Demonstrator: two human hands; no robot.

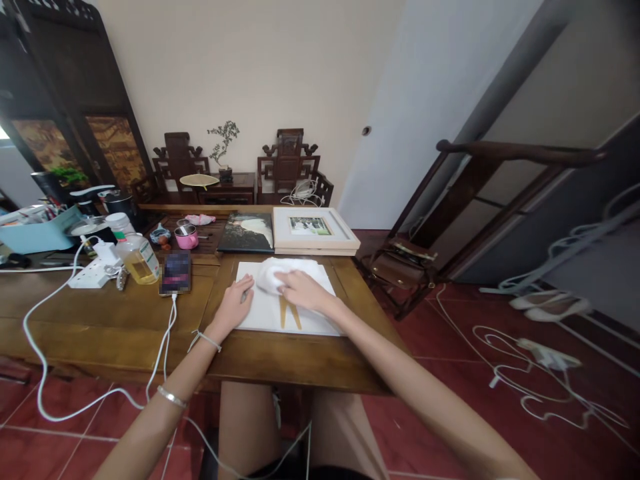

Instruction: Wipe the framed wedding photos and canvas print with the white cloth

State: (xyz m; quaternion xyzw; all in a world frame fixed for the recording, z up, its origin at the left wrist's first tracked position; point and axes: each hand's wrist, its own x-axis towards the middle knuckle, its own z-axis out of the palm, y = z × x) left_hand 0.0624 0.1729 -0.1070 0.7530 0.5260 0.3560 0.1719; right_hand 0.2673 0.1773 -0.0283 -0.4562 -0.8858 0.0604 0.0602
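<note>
A flat white panel point(260, 317) lies on the wooden table in front of me, with two tan strips point(291, 319) spreading apart toward its near edge. My right hand point(305, 291) presses a bunched white cloth or tissue point(270, 275) onto the upper part of the panel, its fingers closed over it. The cloth covers the top of the strips. At the panel's left edge, my left hand point(234, 308) lies with its fingers stretched out. A small dark spot shows at its fingers, too small to name.
Behind the panel lie a dark picture point(245, 232) and a pale framed photo point(320, 230). To the left stand a charging phone point(175, 273), a bottle of yellowish liquid point(139, 260), a power strip point(93, 272) and a pink mug point(187, 237). White cables hang over the table's front edge.
</note>
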